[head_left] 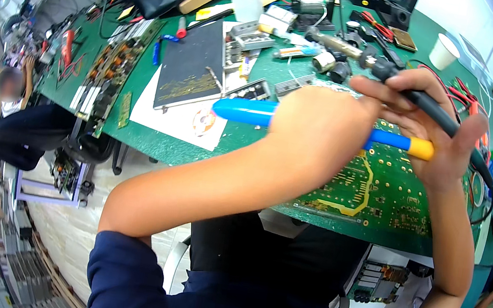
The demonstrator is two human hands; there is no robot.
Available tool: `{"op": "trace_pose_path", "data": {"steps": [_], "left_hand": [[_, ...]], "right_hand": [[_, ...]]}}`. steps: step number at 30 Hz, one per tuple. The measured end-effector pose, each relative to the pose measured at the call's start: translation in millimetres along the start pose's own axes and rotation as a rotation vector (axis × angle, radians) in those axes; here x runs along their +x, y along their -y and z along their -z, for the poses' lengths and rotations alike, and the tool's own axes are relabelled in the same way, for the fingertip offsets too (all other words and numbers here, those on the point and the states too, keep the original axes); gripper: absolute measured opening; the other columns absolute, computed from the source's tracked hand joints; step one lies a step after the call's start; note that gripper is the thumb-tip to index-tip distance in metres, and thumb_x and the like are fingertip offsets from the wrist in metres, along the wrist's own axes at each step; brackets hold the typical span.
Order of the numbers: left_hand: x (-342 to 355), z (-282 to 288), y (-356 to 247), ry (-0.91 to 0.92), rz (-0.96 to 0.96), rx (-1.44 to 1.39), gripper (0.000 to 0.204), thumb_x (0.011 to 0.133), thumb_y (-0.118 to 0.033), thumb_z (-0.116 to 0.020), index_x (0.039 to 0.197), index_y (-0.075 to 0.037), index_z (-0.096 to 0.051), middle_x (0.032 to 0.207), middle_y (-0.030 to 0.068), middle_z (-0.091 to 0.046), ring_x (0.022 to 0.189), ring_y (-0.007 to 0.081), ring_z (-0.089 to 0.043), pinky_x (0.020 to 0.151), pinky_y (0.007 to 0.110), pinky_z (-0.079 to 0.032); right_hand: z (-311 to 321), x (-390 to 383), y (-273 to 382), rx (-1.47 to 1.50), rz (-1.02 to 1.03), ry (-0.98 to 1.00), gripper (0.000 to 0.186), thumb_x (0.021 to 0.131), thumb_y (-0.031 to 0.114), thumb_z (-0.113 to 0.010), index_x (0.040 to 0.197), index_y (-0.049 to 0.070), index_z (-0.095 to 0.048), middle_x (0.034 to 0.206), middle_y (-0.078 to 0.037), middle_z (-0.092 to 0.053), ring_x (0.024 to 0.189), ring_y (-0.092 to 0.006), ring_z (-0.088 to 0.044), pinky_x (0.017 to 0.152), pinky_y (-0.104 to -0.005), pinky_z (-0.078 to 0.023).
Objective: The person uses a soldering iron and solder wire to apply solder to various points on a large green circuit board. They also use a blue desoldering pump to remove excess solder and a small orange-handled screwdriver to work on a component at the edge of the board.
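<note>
I had the left hand [325, 130] wrapped round a blue tool [243, 111], whose yellow end [421, 149] reached the right palm; whether they touched, I could not tell. My right hand [448, 154] held a soldering iron [432, 111] by its black handle, aslant. Under both hands a circuit board [394, 203] lay on the green table [165, 149]. Farther off, left, a dark panel [193, 61] overlapped white paper [146, 113]; a cup [444, 52] stood at upper right.

A blue, yellow-ended tube [245, 111] and slanting black-handled soldering iron [383, 69] are held over a green circuit board [401, 195].
</note>
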State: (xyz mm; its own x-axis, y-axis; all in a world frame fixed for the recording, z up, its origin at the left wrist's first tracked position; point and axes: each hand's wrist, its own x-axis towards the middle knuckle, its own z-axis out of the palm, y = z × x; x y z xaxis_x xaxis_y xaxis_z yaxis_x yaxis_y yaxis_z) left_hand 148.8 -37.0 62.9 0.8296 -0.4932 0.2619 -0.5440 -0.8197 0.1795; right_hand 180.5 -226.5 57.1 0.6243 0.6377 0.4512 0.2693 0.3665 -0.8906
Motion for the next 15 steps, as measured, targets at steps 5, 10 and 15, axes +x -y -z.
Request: {"op": "trace_pose_path", "data": {"steps": [5,10,15], "left_hand": [[13,0,-10,-0.03,-0.093,0.017,0.023,0.073,-0.012,-0.068,0.091,-0.002,-0.057,0.068,0.0106,-0.065,0.065,0.0269,-0.068,0.053,0.037,-0.053],[8,1,-21,-0.035,-0.108,0.048,0.021,0.072,-0.011,-0.068,0.089,-0.003,-0.059,0.072,0.0104,-0.067,0.068,0.0242,-0.069,0.057,0.032,-0.054],[5,-10,-21,-0.095,-0.175,0.046,0.019,0.074,-0.01,-0.065,0.091,-0.001,-0.061,0.082,0.0087,-0.069,0.079,0.0227,-0.069,0.065,0.03,-0.055]], "right_hand": [[-10,-1,8,-0.027,-0.013,-0.129,0.097,0.08,0.083,-0.024,0.125,-0.001,-0.039,0.119,-0.027,-0.055,0.115,-0.0296,-0.055,0.099,-0.04,-0.043],[-15,-2,2,-0.162,-0.01,-0.167,0.092,0.079,0.083,-0.031,0.125,0.003,-0.039,0.113,-0.021,-0.055,0.106,-0.0238,-0.056,0.094,-0.0352,-0.043],[-27,2,-3,-0.279,-0.085,-0.158,0.095,0.076,0.083,-0.039,0.125,0.002,-0.038,0.119,-0.022,-0.054,0.108,-0.0249,-0.056,0.096,-0.0368,-0.042]]}}
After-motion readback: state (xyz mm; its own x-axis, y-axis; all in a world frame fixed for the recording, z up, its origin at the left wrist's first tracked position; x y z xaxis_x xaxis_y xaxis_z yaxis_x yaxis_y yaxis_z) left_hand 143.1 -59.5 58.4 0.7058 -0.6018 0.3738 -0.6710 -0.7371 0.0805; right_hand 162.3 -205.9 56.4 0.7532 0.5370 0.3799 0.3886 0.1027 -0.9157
